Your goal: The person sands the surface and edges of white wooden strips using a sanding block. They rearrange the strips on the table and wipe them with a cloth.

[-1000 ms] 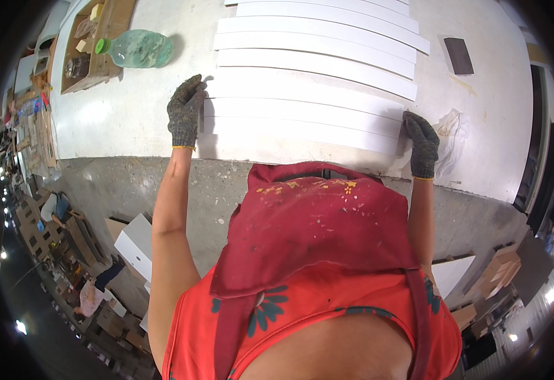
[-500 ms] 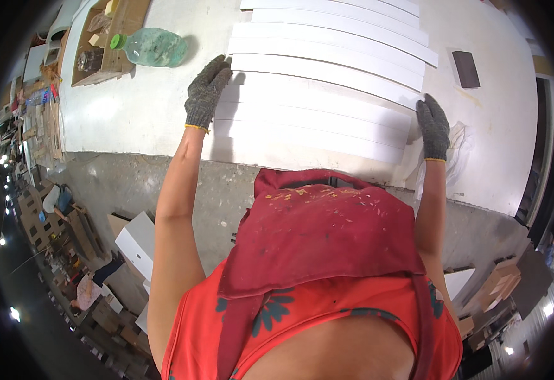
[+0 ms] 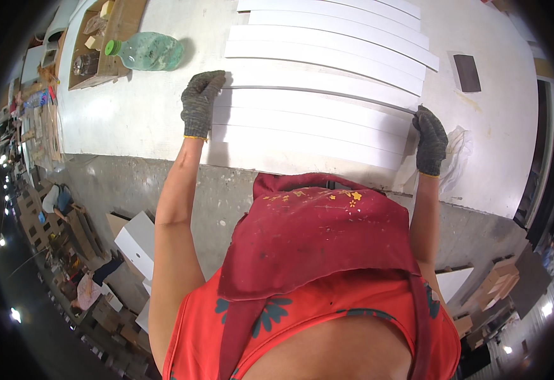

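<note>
A long white strip board (image 3: 315,79) lies crosswise, held by its two ends between my gloved hands. My left hand (image 3: 203,104), in a dark grey knit glove, closes on its left end. At the right end, the bent fingers of my right hand (image 3: 430,140), gloved alike, grip the board. Several similar white strips (image 3: 308,130) lie side by side on the near side of it. Beyond it, more white strips (image 3: 327,43) lie in staggered rows.
The white worktable (image 3: 163,101) carries a green-capped bottle (image 3: 153,52) beside a wooden box (image 3: 115,47) at far left. A dark rectangular block (image 3: 467,73) and crumpled clear plastic (image 3: 457,155) lie at right. Panels (image 3: 136,244) lean below the table; people are in the left background.
Both hands have moved toward me, drawing the strip board away from the far rows and nearer the close group. The left fingers, stretched out before, are now bent around its end.
</note>
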A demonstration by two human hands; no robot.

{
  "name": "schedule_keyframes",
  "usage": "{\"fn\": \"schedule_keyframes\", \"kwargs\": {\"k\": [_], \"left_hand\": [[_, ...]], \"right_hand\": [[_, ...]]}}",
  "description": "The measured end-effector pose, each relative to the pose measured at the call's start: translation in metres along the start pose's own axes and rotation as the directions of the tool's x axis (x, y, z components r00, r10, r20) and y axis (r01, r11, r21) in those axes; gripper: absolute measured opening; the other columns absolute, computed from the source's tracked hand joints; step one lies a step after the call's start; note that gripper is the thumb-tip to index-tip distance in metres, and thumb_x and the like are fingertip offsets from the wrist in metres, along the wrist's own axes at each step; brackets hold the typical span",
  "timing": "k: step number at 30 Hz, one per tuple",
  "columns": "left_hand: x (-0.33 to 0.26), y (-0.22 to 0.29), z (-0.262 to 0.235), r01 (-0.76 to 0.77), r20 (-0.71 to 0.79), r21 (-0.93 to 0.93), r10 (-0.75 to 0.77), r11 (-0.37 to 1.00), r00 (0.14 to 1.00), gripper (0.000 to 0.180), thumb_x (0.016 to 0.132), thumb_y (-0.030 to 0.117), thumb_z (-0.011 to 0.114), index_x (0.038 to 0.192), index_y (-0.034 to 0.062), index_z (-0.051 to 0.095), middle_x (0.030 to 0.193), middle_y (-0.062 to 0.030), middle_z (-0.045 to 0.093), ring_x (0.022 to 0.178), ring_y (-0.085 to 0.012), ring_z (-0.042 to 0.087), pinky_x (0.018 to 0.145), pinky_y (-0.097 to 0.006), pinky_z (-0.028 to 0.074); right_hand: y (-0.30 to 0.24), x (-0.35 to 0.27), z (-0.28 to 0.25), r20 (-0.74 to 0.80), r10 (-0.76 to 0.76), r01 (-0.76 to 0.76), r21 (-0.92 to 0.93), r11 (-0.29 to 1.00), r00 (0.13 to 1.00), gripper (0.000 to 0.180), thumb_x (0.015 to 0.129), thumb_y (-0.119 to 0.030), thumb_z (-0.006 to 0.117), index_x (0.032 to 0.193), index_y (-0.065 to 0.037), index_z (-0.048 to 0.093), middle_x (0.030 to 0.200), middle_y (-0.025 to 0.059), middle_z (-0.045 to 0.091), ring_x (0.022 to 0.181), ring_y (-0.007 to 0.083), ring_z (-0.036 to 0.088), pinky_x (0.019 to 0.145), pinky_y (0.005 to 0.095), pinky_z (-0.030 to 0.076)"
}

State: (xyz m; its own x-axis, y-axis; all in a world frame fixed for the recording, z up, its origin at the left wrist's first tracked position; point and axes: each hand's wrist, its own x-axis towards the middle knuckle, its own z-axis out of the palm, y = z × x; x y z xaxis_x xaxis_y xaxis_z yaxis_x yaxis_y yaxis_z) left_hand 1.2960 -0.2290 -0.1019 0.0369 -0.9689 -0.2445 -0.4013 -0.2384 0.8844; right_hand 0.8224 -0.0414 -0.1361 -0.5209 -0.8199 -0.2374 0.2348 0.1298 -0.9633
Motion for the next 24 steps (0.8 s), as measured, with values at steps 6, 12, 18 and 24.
{"fn": "schedule_keyframes", "kwargs": {"k": [6, 12, 18, 24], "left_hand": [[-0.001, -0.009, 0.008, -0.180, -0.025, 0.159, 0.186, 0.971, 0.982, 0.031, 0.086, 0.008, 0.074, 0.117, 0.0072, 0.069, 0.108, -0.0070, 0.069, 0.097, -0.0145, 0.064, 0.083, -0.028, 0.053], [0.005, -0.008, 0.004, -0.115, 0.039, 0.118, 0.111, 0.986, 0.993, 0.032, 0.090, 0.012, 0.071, 0.121, 0.0080, 0.067, 0.115, -0.0079, 0.066, 0.099, -0.0161, 0.063, 0.088, -0.030, 0.051], [0.018, -0.010, 0.001, -0.136, -0.016, 0.180, 0.141, 0.974, 0.990, 0.028, 0.092, 0.014, 0.068, 0.120, 0.0086, 0.069, 0.114, -0.0061, 0.070, 0.099, -0.0158, 0.064, 0.089, -0.030, 0.051], [0.053, 0.021, 0.012, -0.114, 0.057, 0.009, 0.113, 0.993, 0.992, 0.041, 0.094, 0.021, 0.068, 0.132, 0.0076, 0.061, 0.120, -0.0058, 0.068, 0.101, -0.0127, 0.061, 0.092, -0.027, 0.048]], "right_hand": [[-0.001, 0.000, 0.013, -0.037, -0.011, -0.001, -0.305, 0.952, 0.999, 0.030, 0.094, -0.008, 0.064, 0.123, 0.000, 0.063, 0.115, 0.0097, 0.066, 0.102, 0.0158, 0.063, 0.090, 0.0279, 0.052], [0.008, 0.013, 0.003, 0.063, -0.148, 0.157, -0.550, 0.820, 0.987, 0.025, 0.093, -0.015, 0.066, 0.114, -0.002, 0.070, 0.103, 0.0082, 0.070, 0.083, 0.0121, 0.063, 0.074, 0.0268, 0.052], [-0.030, 0.009, 0.001, -0.136, 0.188, -0.227, -0.374, 0.899, 0.973, 0.032, 0.093, -0.030, 0.066, 0.112, -0.005, 0.072, 0.094, 0.0029, 0.071, 0.073, 0.0081, 0.060, 0.065, 0.0227, 0.048], [-0.016, 0.057, 0.012, -0.040, -0.012, -0.009, -0.481, 0.877, 0.999, 0.030, 0.097, -0.019, 0.059, 0.122, -0.005, 0.066, 0.105, 0.0045, 0.071, 0.090, 0.0144, 0.065, 0.079, 0.0246, 0.051]]}}
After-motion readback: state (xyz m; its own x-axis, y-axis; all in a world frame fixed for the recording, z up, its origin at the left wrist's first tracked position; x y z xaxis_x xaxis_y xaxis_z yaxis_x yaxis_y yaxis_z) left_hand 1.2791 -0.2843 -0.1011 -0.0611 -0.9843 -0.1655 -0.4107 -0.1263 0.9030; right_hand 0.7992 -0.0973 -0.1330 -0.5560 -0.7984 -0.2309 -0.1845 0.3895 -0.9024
